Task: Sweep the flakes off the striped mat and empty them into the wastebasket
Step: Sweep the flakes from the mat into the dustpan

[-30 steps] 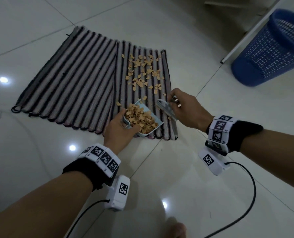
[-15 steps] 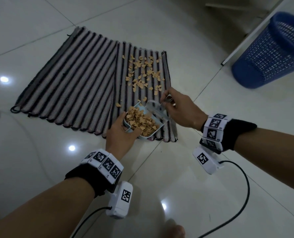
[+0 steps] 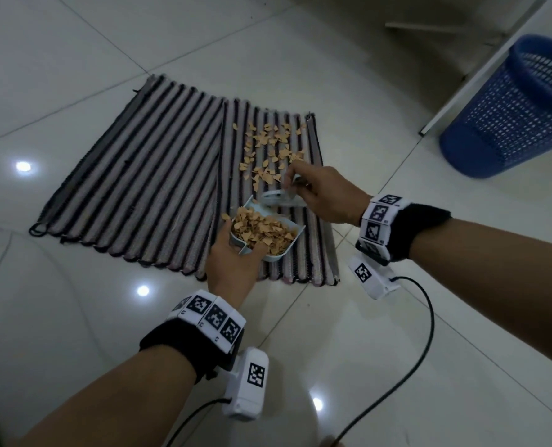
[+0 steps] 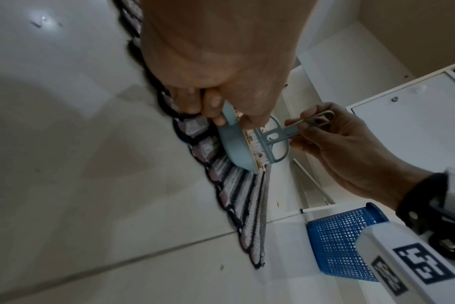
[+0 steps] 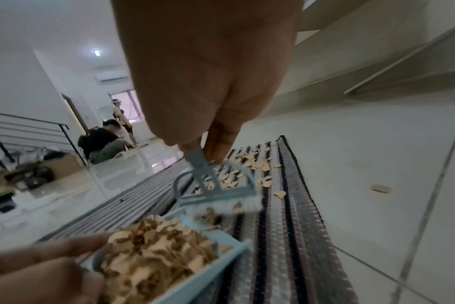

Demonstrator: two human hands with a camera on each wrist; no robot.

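A striped mat (image 3: 145, 188) lies on the tiled floor, with tan flakes (image 3: 269, 150) scattered over its right part. My left hand (image 3: 232, 266) grips the handle of a light blue dustpan (image 3: 277, 253) heaped with flakes (image 5: 153, 261), resting on the mat's near right side. My right hand (image 3: 323, 195) pinches the handle of a small blue brush (image 5: 216, 191), whose white bristles sit at the dustpan's far lip among flakes. In the left wrist view the dustpan (image 4: 237, 144) and brush (image 4: 270, 139) touch. The blue mesh wastebasket (image 3: 513, 108) stands on the floor at the far right.
A white panel edge (image 3: 461, 79) leans beside the wastebasket. One stray flake (image 5: 381, 188) lies on the bare floor right of the mat. Cables (image 3: 406, 366) trail from both wrist cameras. People sit far off (image 5: 104, 139) in the room behind the mat.
The right hand has carried the brush from the dustpan's right side up to its far lip, by the loose flakes. The left hand and dustpan have stayed put.
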